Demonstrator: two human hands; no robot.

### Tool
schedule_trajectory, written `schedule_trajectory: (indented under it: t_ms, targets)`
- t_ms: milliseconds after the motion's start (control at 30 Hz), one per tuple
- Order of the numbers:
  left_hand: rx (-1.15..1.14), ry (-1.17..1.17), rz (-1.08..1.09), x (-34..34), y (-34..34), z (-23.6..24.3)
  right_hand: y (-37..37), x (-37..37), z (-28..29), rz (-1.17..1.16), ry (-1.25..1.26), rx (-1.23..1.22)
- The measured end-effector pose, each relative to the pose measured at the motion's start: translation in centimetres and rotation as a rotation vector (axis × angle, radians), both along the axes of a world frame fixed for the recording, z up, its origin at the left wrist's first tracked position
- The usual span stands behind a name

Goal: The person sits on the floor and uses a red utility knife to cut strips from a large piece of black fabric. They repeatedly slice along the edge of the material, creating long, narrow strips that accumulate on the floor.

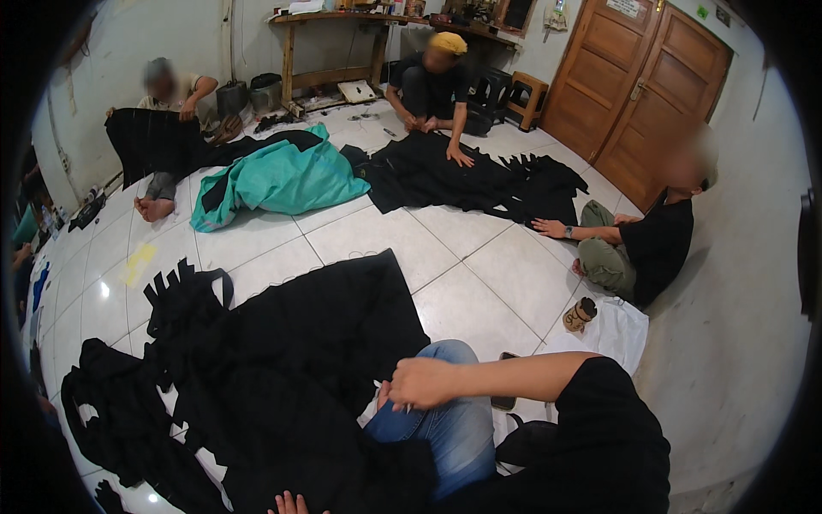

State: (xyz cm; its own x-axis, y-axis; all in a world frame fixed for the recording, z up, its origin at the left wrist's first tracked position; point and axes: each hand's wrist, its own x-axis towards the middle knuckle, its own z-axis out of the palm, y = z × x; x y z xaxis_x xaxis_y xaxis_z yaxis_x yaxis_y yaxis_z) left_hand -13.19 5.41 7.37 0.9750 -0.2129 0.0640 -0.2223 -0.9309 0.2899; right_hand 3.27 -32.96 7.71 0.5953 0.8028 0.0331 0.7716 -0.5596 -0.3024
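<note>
My left hand shows only its fingertips at the bottom edge, spread on a black fabric piece. My right hand is closed above my jeans-clad knee, gripping something small and thin that I cannot make out. The fabric spreads over the tiles in front and to the left of me, with cut-out holes and strips along its left part. Beside my right forearm, a dark phone lies partly hidden on the floor.
Three people sit around the tiled floor with black cloth and turquoise fabric. Right are a white sheet, a brown can and a wall. Behind are benches, stools and double doors.
</note>
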Motion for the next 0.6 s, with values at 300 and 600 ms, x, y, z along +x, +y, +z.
schedule_trajectory:
  t_ms: [300, 600]
  targets:
    - [-0.008, -0.029, 0.013, -0.5, 1.2, 0.6, 7.8, -1.5, 0.0, -0.306, 1.489, 0.393]
    - [0.032, -0.046, 0.077, -0.6, 1.6, -1.2, 10.5, -1.2, -1.7, 0.177, 0.213, -0.244]
